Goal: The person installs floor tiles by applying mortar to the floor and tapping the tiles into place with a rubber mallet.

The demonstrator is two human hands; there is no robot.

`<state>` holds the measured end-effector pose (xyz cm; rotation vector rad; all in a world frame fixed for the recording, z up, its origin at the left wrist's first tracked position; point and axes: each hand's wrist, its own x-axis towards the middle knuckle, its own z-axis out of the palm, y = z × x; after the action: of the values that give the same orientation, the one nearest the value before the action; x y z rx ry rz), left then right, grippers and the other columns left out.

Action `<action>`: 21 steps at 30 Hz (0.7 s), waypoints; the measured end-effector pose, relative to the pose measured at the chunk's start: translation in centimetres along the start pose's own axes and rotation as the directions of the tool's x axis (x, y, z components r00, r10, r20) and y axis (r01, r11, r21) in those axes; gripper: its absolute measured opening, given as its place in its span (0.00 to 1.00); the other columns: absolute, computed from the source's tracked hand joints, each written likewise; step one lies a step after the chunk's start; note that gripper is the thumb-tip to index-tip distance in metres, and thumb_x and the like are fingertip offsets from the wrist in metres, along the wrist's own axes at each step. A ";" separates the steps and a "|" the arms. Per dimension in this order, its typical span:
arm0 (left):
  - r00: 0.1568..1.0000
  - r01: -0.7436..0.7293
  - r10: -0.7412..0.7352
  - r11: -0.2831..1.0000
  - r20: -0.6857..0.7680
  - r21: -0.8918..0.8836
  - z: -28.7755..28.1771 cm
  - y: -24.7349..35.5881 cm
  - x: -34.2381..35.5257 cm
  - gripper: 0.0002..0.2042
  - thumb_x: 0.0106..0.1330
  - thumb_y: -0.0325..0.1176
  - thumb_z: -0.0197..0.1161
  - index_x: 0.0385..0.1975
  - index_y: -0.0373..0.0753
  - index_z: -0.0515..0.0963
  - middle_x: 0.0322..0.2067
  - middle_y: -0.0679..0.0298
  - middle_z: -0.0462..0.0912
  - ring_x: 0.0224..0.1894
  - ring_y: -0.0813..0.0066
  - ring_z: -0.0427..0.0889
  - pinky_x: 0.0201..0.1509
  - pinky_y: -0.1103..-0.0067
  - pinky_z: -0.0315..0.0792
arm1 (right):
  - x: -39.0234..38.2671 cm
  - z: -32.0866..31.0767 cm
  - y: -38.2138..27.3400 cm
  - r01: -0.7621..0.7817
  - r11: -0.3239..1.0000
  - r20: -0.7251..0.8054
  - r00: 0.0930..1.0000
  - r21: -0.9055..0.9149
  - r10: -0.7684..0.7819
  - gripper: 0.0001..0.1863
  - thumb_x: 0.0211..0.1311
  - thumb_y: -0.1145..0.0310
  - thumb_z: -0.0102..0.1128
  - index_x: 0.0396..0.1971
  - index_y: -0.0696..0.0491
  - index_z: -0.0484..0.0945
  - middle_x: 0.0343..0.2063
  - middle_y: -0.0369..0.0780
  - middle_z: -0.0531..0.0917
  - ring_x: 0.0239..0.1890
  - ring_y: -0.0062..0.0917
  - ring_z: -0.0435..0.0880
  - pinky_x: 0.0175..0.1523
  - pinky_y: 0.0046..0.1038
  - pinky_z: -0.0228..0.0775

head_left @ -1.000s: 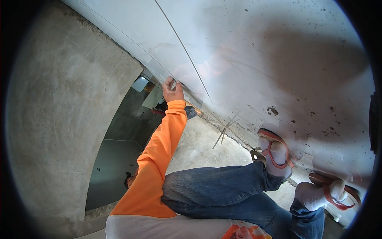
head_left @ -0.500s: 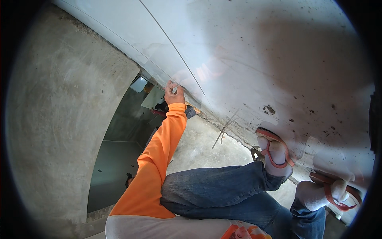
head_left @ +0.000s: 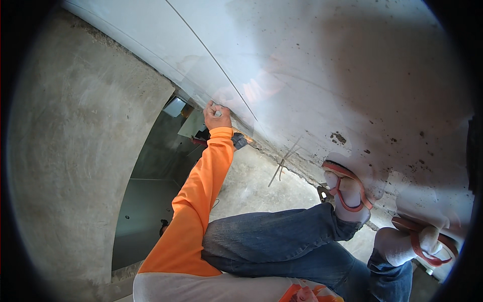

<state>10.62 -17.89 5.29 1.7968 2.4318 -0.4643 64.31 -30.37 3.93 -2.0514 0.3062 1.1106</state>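
My left hand (head_left: 217, 116) reaches out in an orange sleeve to the edge of a glossy white tiled surface (head_left: 302, 65). Its fingers are curled in toward the thumb, close to a thin dark joint line. A small pale spot shows between them, too small to name. The hand's reflection shows faintly in the tile. Just below the wrist lies a dark grey and orange item (head_left: 241, 140), partly hidden by the sleeve. My right hand is out of sight.
My feet in red-strapped sandals (head_left: 347, 186) rest on the tiles at right. Crossed thin rods (head_left: 280, 168) lie by the rough tile edge. A concrete slab (head_left: 75, 151) fills the left, beside a dark opening (head_left: 146, 221) that holds a pale box (head_left: 174, 107).
My left hand has shifted slightly left and turned a little, its fingers moving around the pale spot. My feet stay put.
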 end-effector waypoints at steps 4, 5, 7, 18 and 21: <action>0.984 0.177 -0.163 0.953 0.073 -0.247 -0.1 -0.4 0.1 0.06 0.50 0.24 0.61 0.25 0.35 0.70 0.53 0.43 0.74 0.51 0.56 0.78 0.54 0.68 0.71 | 0.2 0.0 -0.2 0.015 0.999 0.024 1.000 0.032 -0.016 0.29 0.57 0.45 0.57 0.39 0.61 0.75 0.36 0.47 0.80 0.36 0.31 0.81 0.40 0.30 0.77; 0.988 0.155 -0.141 0.932 0.067 -0.329 -0.1 -0.6 0.1 0.07 0.50 0.23 0.60 0.26 0.36 0.69 0.54 0.42 0.73 0.51 0.56 0.77 0.55 0.68 0.71 | 0.2 -0.1 -0.3 0.037 0.998 0.040 0.998 0.058 -0.039 0.29 0.57 0.45 0.57 0.38 0.62 0.75 0.36 0.47 0.80 0.36 0.31 0.81 0.40 0.31 0.77; 0.979 0.202 -0.180 0.849 0.092 -0.489 -0.1 -0.8 0.0 0.08 0.51 0.22 0.59 0.28 0.37 0.68 0.55 0.41 0.72 0.51 0.57 0.77 0.56 0.69 0.71 | 0.2 -0.3 -0.4 -0.055 0.998 -0.021 0.998 -0.011 0.055 0.25 0.60 0.50 0.56 0.40 0.61 0.75 0.36 0.46 0.81 0.33 0.29 0.82 0.37 0.30 0.78; 0.969 0.248 -0.217 0.862 0.120 -0.441 -0.5 -0.1 -0.1 0.16 0.51 0.20 0.56 0.42 0.35 0.68 0.59 0.43 0.68 0.52 0.58 0.77 0.55 0.71 0.71 | -0.1 -0.2 -0.8 -0.048 0.997 -0.027 0.999 -0.052 0.047 0.26 0.61 0.49 0.54 0.42 0.60 0.74 0.33 0.45 0.81 0.30 0.28 0.82 0.33 0.26 0.77; 0.971 0.235 -0.199 0.873 0.129 -0.427 -0.6 0.6 -0.4 0.27 0.52 0.18 0.53 0.57 0.34 0.64 0.59 0.46 0.67 0.52 0.59 0.77 0.53 0.71 0.72 | 0.0 -0.4 -1.0 -0.073 0.997 -0.004 0.997 -0.036 0.073 0.27 0.60 0.48 0.55 0.43 0.60 0.74 0.34 0.44 0.81 0.32 0.29 0.82 0.36 0.28 0.77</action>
<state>11.39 -17.89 5.87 1.3021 2.4379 0.0116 65.10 -30.01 4.56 -2.0879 0.3679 1.1650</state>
